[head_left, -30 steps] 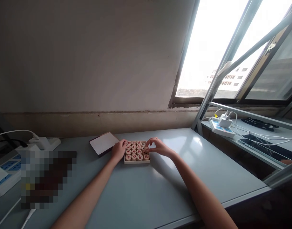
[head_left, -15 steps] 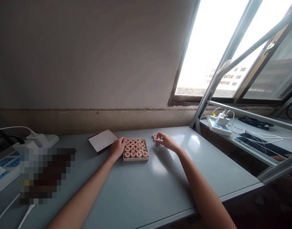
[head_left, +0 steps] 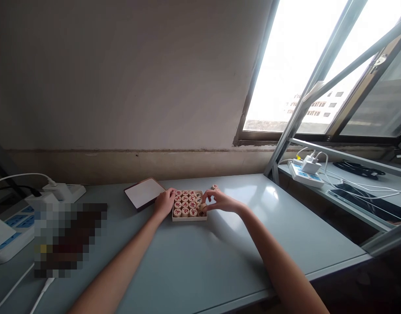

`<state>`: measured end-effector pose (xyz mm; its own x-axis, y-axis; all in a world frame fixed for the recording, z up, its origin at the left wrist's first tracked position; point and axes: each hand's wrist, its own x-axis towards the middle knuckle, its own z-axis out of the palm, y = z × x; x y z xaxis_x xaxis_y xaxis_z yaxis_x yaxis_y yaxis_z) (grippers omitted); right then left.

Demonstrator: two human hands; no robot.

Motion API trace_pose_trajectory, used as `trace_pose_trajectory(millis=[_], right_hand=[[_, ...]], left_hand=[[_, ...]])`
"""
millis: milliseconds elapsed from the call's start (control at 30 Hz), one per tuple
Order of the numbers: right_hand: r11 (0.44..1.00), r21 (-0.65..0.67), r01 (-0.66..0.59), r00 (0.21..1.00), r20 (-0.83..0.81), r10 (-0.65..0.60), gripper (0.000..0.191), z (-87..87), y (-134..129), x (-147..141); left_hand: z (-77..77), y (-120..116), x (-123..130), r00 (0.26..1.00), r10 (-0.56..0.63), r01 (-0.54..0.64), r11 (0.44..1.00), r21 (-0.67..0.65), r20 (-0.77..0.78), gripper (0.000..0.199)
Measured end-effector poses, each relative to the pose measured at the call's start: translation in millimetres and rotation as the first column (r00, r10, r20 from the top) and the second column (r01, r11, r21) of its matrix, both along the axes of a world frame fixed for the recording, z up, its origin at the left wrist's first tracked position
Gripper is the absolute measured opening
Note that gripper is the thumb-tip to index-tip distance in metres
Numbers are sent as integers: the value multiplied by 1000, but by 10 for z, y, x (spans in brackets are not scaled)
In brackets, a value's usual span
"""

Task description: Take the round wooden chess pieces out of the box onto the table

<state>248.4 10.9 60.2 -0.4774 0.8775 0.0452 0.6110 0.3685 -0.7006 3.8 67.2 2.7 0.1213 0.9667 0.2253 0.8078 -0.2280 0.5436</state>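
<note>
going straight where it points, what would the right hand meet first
The right hand would likely meet the boxed round pieces left of the piece it pinches, though its height is unclear.

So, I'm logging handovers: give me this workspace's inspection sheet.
Surface: smooth grey tabletop, glare right.
Handled things: shallow cream box of round wooden pieces; loose wooden piece beyond it; white rectangular lid with dark sides, left.
Clutter: white power strip with blue panels, pixelated item, left.
Hands: bare left hand at box's left side; bare right hand pinching pale wooden piece at box's right side.
Cables: white cables left and far right.
Surroundings: grey wall, dark framed window.
</note>
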Motion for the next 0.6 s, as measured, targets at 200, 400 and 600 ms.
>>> trace_pose_trajectory(millis=[200, 400, 600], right_hand=[[967, -208, 144, 989, 45, -138, 32, -11, 55, 428], [839, 152, 523, 717, 454, -529, 38, -212, 132, 581], [742, 577, 341, 730, 334, -596, 42, -508, 205, 103]], left_hand=[[-31, 26, -5, 1000, 5, -5, 1000, 10, -1, 30], [-42, 35, -9, 1000, -1, 1, 1000, 11, -5, 31], [-40, 28, -8, 1000, 1, 0, 1000, 8, -8, 31]])
